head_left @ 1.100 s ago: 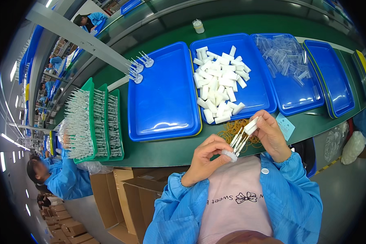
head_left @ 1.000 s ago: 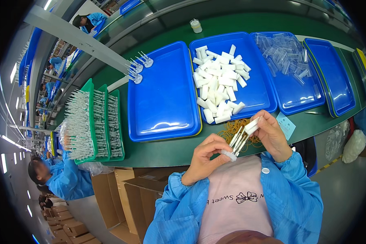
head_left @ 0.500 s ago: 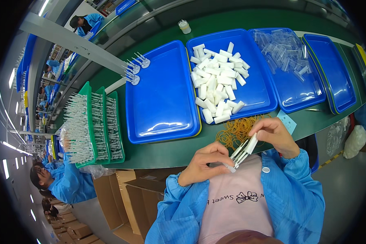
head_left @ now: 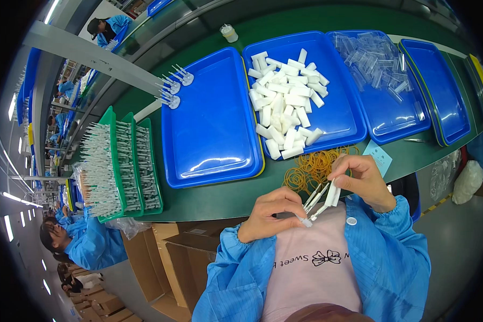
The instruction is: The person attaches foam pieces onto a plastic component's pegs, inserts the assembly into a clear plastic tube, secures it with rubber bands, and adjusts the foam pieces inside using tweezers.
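Note:
My left hand (head_left: 271, 216) pinches the pale base of a small piece with several thin upright prongs (head_left: 315, 199), low in front of my chest. Closed on a white foam-like block (head_left: 333, 194), my right hand (head_left: 364, 182) keeps it beside the prongs, tilted. One prong seems to meet the block's lower end; whether it goes inside I cannot tell. Similar pronged pieces (head_left: 169, 100) stand at the far left corner of a blue tray (head_left: 209, 134). More white blocks (head_left: 284, 102) lie heaped in the blue tray (head_left: 346, 126) to its right.
Tan rubber bands (head_left: 306, 174) lie at the table's near edge, beside a light-blue card (head_left: 378, 156). Clear plastic tubes (head_left: 373, 59) fill part of another tray. Green trays (head_left: 115, 161) packed with pronged pieces stand left, near a co-worker in blue (head_left: 94, 241). Cardboard boxes (head_left: 185, 268) stand below.
The white block in my right hand has come down a little and tilted beside the prongs. My left hand keeps its hold. The whole view has shifted slightly.

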Action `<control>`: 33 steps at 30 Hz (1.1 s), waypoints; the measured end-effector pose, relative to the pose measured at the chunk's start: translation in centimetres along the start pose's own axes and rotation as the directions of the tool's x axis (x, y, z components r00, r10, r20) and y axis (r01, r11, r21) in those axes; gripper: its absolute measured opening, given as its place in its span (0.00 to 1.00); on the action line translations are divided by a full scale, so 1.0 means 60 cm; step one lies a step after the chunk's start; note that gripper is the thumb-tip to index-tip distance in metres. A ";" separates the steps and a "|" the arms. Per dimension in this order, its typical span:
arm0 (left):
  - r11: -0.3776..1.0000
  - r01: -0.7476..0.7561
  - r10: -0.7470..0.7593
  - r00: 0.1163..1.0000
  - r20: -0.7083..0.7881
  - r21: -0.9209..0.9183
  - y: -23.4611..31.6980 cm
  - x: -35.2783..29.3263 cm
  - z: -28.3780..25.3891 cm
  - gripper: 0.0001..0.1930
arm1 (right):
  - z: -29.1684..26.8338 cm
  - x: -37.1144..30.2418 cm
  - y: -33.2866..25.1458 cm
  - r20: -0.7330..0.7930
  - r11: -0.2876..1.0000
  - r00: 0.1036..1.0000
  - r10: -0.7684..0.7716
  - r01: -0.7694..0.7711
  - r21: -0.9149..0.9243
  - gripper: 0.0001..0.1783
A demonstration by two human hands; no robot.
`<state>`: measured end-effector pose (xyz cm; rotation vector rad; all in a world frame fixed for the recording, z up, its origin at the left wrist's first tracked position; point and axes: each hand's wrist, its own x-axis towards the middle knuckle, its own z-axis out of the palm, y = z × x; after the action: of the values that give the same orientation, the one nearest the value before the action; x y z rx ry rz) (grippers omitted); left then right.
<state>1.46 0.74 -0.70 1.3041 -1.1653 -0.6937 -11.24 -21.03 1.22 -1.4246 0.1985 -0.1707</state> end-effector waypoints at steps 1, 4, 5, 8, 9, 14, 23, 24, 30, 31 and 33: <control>1.000 0.004 -0.004 1.000 0.001 -0.002 -0.001 -0.002 0.002 0.11 | 0.002 -0.002 0.003 -0.001 1.000 1.000 0.004 -0.004 0.002 0.07; 0.999 0.027 -0.024 0.997 -0.075 0.036 -0.003 -0.005 0.006 0.11 | 0.007 -0.006 0.011 -0.125 0.951 0.969 -0.212 0.174 -0.257 0.06; 1.000 0.014 -0.013 0.996 -0.092 0.012 -0.005 -0.003 0.006 0.10 | 0.009 -0.008 0.011 -0.159 0.966 0.965 -0.209 0.178 -0.188 0.06; 0.999 0.025 -0.030 0.992 -0.119 -0.039 -0.009 -0.001 0.010 0.09 | 0.009 -0.009 0.012 -0.172 0.991 0.976 -0.135 0.131 -0.035 0.05; 0.999 0.013 -0.018 0.987 -0.158 -0.033 -0.012 0.002 0.011 0.09 | 0.005 -0.006 0.011 -0.148 0.996 0.986 -0.079 0.086 0.040 0.05; 1.000 -0.006 0.007 0.994 -0.106 0.006 -0.007 0.015 0.012 0.09 | 0.000 0.006 -0.004 0.122 0.947 0.977 -0.177 0.203 -0.248 0.06; 0.999 -0.001 -0.010 0.970 -0.242 -0.046 -0.024 0.035 0.019 0.13 | -0.027 0.054 -0.021 0.209 0.962 0.972 -0.110 0.157 -0.224 0.11; 0.994 0.029 -0.062 0.948 -0.313 -0.107 -0.020 0.033 0.021 0.13 | -0.043 0.076 -0.023 0.254 0.890 0.943 -0.214 0.296 -0.346 0.13; 0.947 0.109 -0.216 0.913 -0.345 -0.303 -0.009 0.029 0.023 0.12 | -0.128 0.244 0.001 0.054 0.669 0.949 -0.310 0.258 -0.697 0.16; 0.950 0.122 -0.219 0.916 -0.337 -0.287 -0.005 0.031 0.025 0.12 | -0.139 0.273 0.029 0.053 0.526 0.878 -0.475 0.332 -0.783 0.14; 0.958 0.097 -0.186 0.926 -0.328 -0.271 -0.012 0.028 0.023 0.12 | -0.153 0.297 0.066 0.074 0.355 0.774 -0.629 0.371 -0.858 0.12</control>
<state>0.88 -1.44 -1.13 1.2422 -0.6738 -0.6568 3.89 -33.52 -4.54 -2.4468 0.0311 -0.9170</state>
